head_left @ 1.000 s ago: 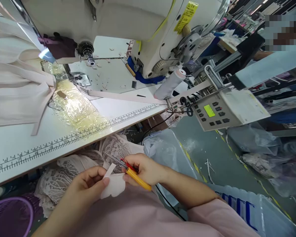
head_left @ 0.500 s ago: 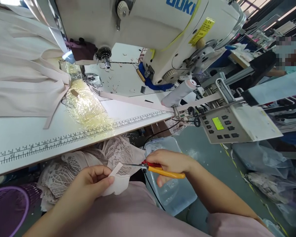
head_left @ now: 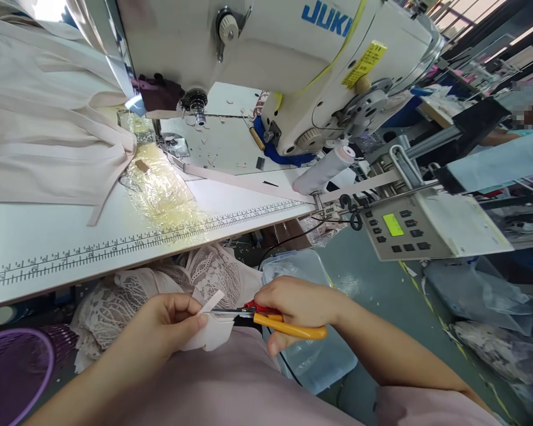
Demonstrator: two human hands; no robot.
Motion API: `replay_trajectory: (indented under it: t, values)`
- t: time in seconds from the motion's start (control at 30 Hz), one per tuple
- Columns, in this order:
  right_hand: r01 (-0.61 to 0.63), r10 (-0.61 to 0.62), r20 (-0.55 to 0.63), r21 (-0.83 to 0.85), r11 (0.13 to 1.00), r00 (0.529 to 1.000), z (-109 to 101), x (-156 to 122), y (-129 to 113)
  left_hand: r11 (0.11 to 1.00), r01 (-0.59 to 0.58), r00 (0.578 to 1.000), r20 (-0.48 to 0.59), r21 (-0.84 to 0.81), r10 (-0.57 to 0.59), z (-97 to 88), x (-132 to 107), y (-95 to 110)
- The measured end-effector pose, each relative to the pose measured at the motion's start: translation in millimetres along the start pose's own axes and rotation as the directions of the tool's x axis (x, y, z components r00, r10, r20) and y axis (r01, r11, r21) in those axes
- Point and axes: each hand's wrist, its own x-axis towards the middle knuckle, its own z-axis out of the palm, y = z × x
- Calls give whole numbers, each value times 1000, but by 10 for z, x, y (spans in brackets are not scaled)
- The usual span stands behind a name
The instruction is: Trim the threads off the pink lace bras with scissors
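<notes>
And here are both hands at work, low in front of the pale pink top, just off the edge of the tabletop (head_left: pixel 71 239). The left hand (head_left: pixel 173 322) has its grip pinched firmly, thumb against fingers, on a small pale cloth piece (head_left: pixel 220 332), with a narrow strip (head_left: pixel 213 300) angling up from it. Across from it, the right hand (head_left: pixel 295 302) has its grip wrapped round the scissors (head_left: pixel 291 327), one handle yellow, the other red, blades pointing left. Those blades are right at the cloth, close beside the base of the strip; whether the fabric lies between them is too fine to tell. Just behind, lace garments (head_left: pixel 115 313) sit bunched below the tabletop's edge, while a clear plastic bin (head_left: pixel 333 370) stands beneath the right hand. A purple basket (head_left: pixel 50 364) holds the lower left corner. Up top, the sewing machine (head_left: pixel 275 47) looms over the tabletop, pale fabric (head_left: pixel 39 171) spread to its left, a white cone of thread (head_left: pixel 324 168) leaning to its right.
</notes>
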Motion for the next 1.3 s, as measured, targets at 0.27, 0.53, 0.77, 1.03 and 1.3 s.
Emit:
replay_trajectory:
  t: [0.27, 0.53, 0.77, 1.03, 1.3]
  values:
    - [-100, 101, 2, -81, 992, 995, 1, -25, -140, 1000, -7, 1000, 22, 3, 7, -25, 34, -29]
    - [-120, 118, -26, -77, 990, 993, 28, -41, -131, 1000, 4, 999, 42, -19, -3, -55, 43, -52]
    - [-155, 155, -9, 13, 988, 988, 64, -1, -144, 1000, 6, 999, 47, -4, -6, -59, 35, -8]
    - [-8, 26, -123, 145, 989, 992, 107, 21, 56, 1000, 1, 1000, 25, 30, -1, -38, -7, 110]
    - [491, 29, -662, 584, 646, 749, 355, 406, -136, 993, -117, 990, -80, -16, 116, -87, -65, 121]
